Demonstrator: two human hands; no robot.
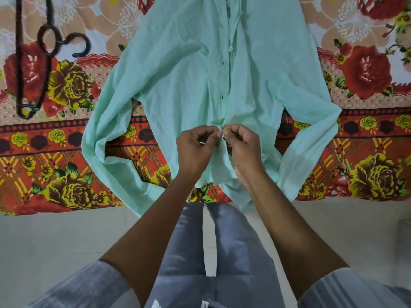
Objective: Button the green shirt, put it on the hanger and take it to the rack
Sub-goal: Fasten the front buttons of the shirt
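Here both hands, left hand (195,145) and right hand (242,145), grip pinching the green shirt (178,85) placket low down; hanger (33,70) lies apart on the bed (367,141).

The green shirt (189,85) hogs the middle of the bed (367,141), sleeves flared out both ways, so only the flowered side strips are open. The dark hanger (33,70) sits far left, well apart from the shirt, reachable straight across bare bedspread. Both hands (198,145) crowd the bottom of the button strip; the upper front's unblocked.
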